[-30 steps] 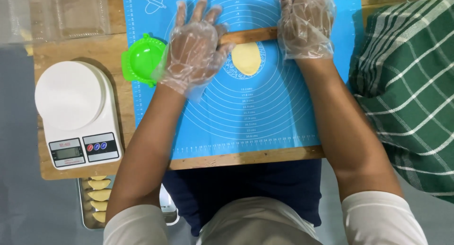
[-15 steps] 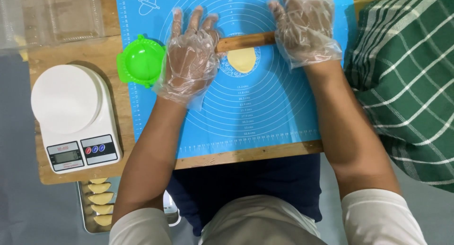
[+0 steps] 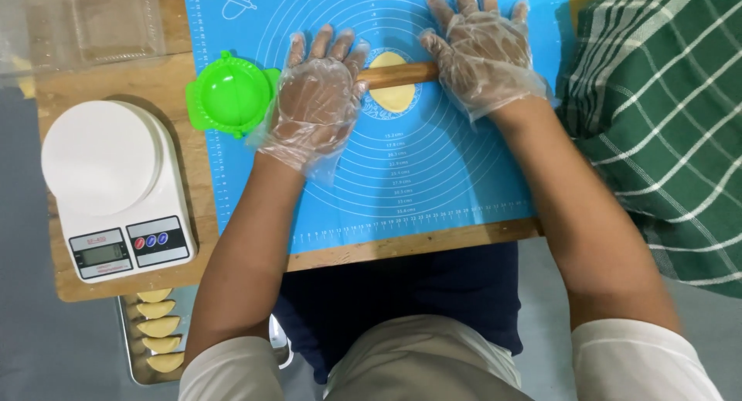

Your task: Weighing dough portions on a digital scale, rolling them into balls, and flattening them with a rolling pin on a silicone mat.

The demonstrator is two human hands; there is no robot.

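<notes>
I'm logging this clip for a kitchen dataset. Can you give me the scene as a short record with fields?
left hand: gloved left hand, flat on the rolling pin
right hand: gloved right hand, flat on the rolling pin
tool: wooden rolling pin, lying across the dough
dough: pale yellow dough disc on the blue mat
beside mat: green dumpling press, white kitchen scale
below table: tray of folded pastries

Both bare forearms extended forward from short white sleeves, converging slightly. Left hand (image 3: 318, 99), in a loose clear plastic glove, lay palm down, fingers straight and close together, pointing away from the body. Right hand (image 3: 483, 49), gloved alike, lay palm down farther forward, fingers spread slightly. Wrists were level, neither hand curled or gripping.
</notes>
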